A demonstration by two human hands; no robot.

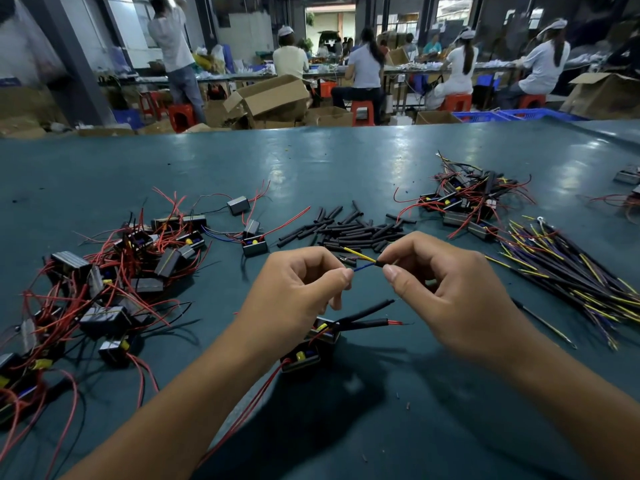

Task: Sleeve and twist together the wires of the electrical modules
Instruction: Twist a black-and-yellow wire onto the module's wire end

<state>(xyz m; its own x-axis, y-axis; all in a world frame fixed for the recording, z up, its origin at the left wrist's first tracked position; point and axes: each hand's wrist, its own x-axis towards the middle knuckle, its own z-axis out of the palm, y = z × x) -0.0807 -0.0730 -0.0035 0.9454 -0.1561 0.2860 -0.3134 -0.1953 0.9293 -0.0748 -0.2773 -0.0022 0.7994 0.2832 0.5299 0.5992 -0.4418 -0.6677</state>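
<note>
While two hands pinch, two wires.

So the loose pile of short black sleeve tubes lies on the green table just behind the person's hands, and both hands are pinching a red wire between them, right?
Not quite. The head view shows the left hand and right hand pinching a blue wire, with a yellow wire joining it, not a red one. The pile of short black sleeve tubes does lie on the green table just behind them.

Single head-worn wide view, forward and down, close over the table.
</note>
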